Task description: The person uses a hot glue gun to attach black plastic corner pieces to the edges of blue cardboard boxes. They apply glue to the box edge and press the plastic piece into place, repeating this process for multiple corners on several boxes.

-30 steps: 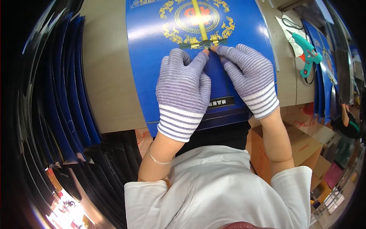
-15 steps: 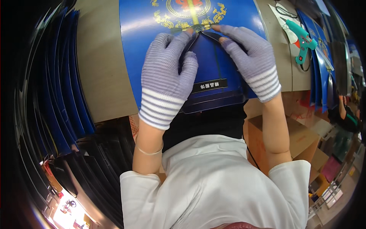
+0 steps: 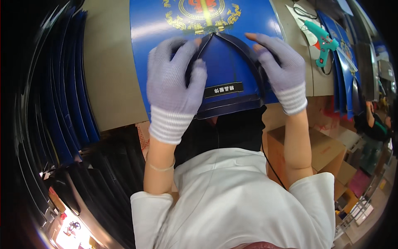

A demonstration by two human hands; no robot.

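Note:
A blue printed cardboard gift box or bag (image 3: 230, 70) lies in front of me, with gold dragon figures and a red centre at its far end. Two dark curved edge strips spread from a small gold-coloured fastening (image 3: 212, 30) toward a dark folded rim (image 3: 228, 107) nearest me. My left hand (image 3: 173, 76), in a striped fingerless-tip glove, is beside the left strip, fingers loosely bent and apart. Gloved alike, my right hand (image 3: 282, 68) is at the outer side of the right strip, thumb and fingers apart. Whether the fingertips touch the strips is unclear.
A teal glue gun (image 3: 322, 40) lies on the table to the right, its black cord (image 3: 304, 11) behind it. Blue panels (image 3: 68, 83) stand stacked at left, more blue pieces (image 3: 344, 79) at right. A cardboard box (image 3: 309, 145) sits below the table's right side.
Both hands have drawn back from the gold-coloured fastening and moved apart, the left toward the left and the right toward the right. The dark strips now spread wider and show more fully.

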